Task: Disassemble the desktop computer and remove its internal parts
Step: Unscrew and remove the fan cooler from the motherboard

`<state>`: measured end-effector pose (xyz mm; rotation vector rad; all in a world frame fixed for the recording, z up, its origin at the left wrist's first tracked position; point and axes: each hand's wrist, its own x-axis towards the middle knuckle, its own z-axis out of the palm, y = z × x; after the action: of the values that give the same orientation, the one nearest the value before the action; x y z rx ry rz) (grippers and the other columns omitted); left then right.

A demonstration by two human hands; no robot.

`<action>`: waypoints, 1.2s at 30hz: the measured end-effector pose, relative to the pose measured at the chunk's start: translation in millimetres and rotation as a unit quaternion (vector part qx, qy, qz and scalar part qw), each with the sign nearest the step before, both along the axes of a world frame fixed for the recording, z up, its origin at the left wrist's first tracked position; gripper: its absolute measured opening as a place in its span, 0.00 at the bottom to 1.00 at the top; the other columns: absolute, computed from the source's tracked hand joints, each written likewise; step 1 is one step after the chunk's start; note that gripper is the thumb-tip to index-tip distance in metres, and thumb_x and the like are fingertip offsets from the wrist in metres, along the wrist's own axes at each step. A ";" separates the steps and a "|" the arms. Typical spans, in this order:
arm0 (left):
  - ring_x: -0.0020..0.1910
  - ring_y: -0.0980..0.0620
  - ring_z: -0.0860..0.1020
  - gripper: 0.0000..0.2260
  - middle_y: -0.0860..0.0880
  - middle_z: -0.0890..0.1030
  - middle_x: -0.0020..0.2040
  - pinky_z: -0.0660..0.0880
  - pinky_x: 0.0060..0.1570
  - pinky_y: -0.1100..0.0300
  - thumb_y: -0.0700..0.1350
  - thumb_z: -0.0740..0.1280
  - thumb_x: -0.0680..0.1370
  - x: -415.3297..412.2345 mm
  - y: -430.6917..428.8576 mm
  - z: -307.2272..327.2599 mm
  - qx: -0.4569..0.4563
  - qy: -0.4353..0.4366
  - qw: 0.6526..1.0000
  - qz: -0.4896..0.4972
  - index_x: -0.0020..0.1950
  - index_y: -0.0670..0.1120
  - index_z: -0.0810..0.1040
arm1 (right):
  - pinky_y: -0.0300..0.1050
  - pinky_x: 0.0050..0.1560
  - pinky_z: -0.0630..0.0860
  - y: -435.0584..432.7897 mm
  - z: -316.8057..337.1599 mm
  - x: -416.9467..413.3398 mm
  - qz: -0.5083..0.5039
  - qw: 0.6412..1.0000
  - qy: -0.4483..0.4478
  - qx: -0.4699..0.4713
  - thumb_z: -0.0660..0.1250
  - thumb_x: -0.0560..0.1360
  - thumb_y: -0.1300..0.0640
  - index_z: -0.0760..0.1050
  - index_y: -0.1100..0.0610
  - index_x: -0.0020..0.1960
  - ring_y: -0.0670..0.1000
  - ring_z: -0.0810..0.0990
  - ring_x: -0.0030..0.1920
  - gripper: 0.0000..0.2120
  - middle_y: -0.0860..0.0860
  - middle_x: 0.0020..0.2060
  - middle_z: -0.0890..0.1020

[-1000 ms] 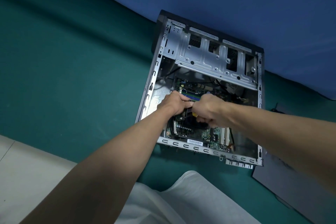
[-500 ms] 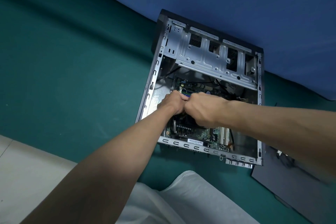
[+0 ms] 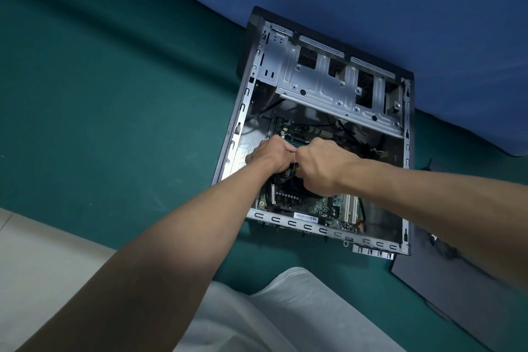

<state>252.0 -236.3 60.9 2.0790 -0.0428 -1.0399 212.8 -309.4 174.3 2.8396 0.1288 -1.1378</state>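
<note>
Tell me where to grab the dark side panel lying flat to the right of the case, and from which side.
Grip the side panel by its long bare edge nearest the person, coming in low from the green mat side. It lies flat and thin, so fingers probably must slide under; its far part lies under the right forearm, beside the case.

Open PC case (image 3: 314,86) lying on side, green mobo (image 3: 320,206) w/ white slots (image 3: 349,210) inside

Dim, cool-toned wide-angle view, bowed at the edges, soft shadows, slight blur throughout.
</note>
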 end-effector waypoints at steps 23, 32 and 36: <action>0.58 0.40 0.77 0.04 0.41 0.81 0.59 0.72 0.62 0.47 0.38 0.63 0.77 1.3 -1.5 -5.4 -0.018 0.000 0.999 0.026 0.46 0.40 0.77 | 0.47 0.34 0.75 0.8 12.7 -1.0 0.269 0.960 0.028 -0.071 0.52 0.82 0.57 0.64 0.56 0.38 0.55 0.76 0.35 0.14 0.51 0.29 0.68; 0.52 0.49 0.79 0.03 0.50 0.83 0.56 0.73 0.58 0.55 0.49 0.72 0.75 0.9 -2.3 -8.1 -0.025 0.023 0.999 0.015 0.46 0.57 0.84 | 0.38 0.20 0.69 -15.5 -9.3 8.8 -0.498 0.842 0.094 0.185 0.60 0.81 0.54 0.71 0.65 0.53 0.48 0.73 0.20 0.13 0.56 0.29 0.79; 0.59 0.49 0.77 0.10 0.52 0.81 0.60 0.71 0.64 0.53 0.53 0.72 0.74 1.8 -3.2 -9.7 -0.026 0.023 0.999 0.019 0.55 0.55 0.83 | 0.34 0.18 0.60 -12.4 -9.4 9.9 -0.442 0.884 0.095 0.122 0.56 0.82 0.56 0.71 0.60 0.43 0.45 0.65 0.21 0.12 0.53 0.30 0.73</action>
<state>253.8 -239.5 51.2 2.0020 -0.0069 -1.0514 222.7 -321.8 164.9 3.0300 -1.2130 -1.6090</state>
